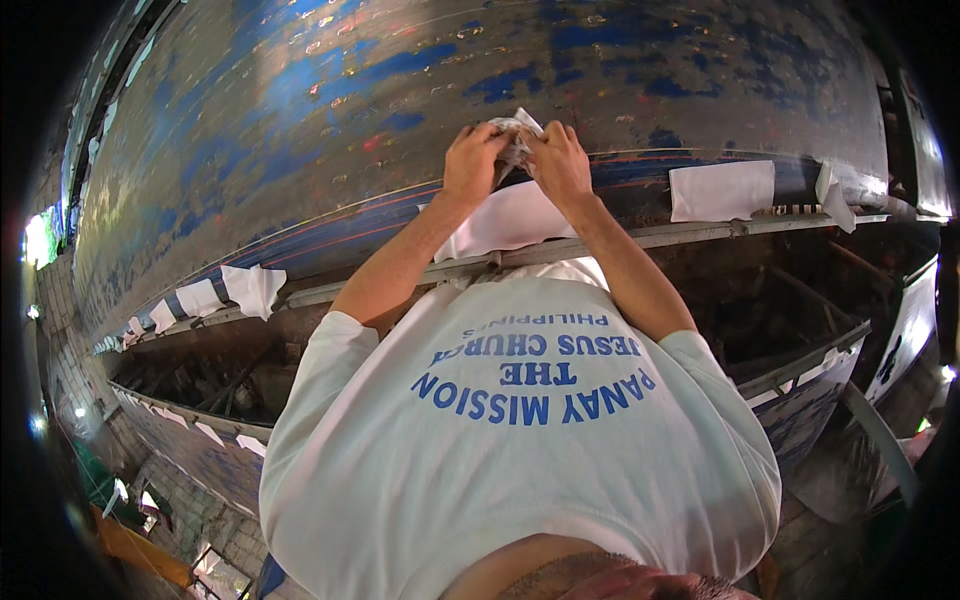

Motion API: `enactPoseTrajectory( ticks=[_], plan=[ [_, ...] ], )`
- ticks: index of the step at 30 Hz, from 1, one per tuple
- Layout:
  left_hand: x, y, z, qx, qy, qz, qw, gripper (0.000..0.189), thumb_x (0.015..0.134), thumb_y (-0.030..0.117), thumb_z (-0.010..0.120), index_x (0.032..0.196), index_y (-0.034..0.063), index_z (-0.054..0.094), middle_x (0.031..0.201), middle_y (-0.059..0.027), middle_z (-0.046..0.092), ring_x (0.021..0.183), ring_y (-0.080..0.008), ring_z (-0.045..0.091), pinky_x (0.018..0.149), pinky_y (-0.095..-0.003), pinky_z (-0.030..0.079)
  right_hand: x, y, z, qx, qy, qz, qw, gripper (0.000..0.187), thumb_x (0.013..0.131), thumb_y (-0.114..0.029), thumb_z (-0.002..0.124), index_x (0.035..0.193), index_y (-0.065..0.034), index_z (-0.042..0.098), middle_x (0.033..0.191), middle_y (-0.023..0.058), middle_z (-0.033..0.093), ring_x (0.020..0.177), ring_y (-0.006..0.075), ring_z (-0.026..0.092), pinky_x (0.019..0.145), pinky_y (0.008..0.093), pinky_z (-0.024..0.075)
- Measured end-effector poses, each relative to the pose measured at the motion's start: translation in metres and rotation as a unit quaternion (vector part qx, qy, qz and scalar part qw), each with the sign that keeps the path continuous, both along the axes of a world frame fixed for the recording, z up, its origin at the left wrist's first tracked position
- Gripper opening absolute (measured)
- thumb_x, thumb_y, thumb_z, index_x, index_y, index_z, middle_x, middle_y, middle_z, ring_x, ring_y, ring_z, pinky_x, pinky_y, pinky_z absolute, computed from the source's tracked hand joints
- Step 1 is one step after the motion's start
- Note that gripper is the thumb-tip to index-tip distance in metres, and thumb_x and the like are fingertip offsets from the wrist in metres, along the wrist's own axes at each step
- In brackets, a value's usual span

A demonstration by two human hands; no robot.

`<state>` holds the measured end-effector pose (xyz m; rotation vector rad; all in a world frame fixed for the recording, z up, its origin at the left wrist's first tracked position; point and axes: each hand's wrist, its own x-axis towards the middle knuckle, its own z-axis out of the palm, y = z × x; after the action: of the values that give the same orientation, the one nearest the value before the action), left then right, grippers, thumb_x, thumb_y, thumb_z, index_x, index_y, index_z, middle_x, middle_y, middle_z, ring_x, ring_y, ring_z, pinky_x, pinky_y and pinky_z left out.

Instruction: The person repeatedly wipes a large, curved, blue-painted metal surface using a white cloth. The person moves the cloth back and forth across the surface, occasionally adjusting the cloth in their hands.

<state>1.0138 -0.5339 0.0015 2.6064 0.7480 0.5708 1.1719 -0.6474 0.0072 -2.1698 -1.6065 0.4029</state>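
My left hand [474,159] and my right hand [557,159] are close together over the near side of a long table top [420,157]. Between them they grip a crumpled white rag [514,142], smudged grey in places. The fingers of both hands are bent around it, and part of the rag is hidden behind them. One white corner sticks up past the fingertips. Just below my hands, a larger white sheet [506,217], cloth or paper, lies along the table's near edge, partly covered by my forearms.
Worn blue paint and small specks mark the table top. Red and yellow lines [337,214] run near its edge rail [660,236]. White pieces [253,291] lie along the edge at left, and another [721,191] at right. A second long table [202,450] stands behind me.
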Motion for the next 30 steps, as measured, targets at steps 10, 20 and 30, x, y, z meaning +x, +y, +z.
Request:
enactPoseTrajectory(
  ticks=[10, 20, 30],
  plan=[
    [0.078, 0.041, 0.002, 0.021, -0.038, 0.006, 0.999, 0.038, 0.076, 0.003, 0.078, 0.112, 0.0119, 0.08, 0.107, -0.0077, 0.071, 0.099, -0.0343, 0.068, 0.086, -0.0445, 0.058, 0.067, 0.044, -0.012, 0.061, -0.067, -0.018, 0.996, 0.052, 0.08, -0.008, 0.08, 0.131, -0.0182, 0.074, 0.114, 0.0093, 0.058, 0.111, 0.0328, 0.059, 0.094, 0.0439, 0.0561],
    [0.052, -0.011, -0.005, -0.025, 0.007, -0.031, 0.999, 0.044, 0.081, 0.002, 0.074, 0.124, 0.0153, 0.078, 0.115, -0.0079, 0.067, 0.102, -0.0367, 0.065, 0.09, -0.0465, 0.059, 0.046, -0.027, -0.012, 0.049, -0.041, -0.013, 0.998, 0.058, 0.081, -0.008, 0.08, 0.137, -0.0177, 0.072, 0.112, 0.0088, 0.056, 0.105, 0.0311, 0.059, 0.09, 0.0435, 0.0573],
    [0.107, 0.011, 0.002, -0.011, -0.01, 0.056, 0.998, 0.033, 0.086, 0.003, 0.068, 0.117, 0.0086, 0.076, 0.116, -0.0093, 0.065, 0.108, -0.0379, 0.063, 0.094, -0.0461, 0.056, 0.095, 0.029, -0.018, 0.089, -0.111, -0.003, 0.99, 0.054, 0.082, -0.002, 0.077, 0.133, -0.0176, 0.074, 0.111, 0.0091, 0.057, 0.105, 0.0325, 0.059, 0.09, 0.0439, 0.0561]
  ],
)
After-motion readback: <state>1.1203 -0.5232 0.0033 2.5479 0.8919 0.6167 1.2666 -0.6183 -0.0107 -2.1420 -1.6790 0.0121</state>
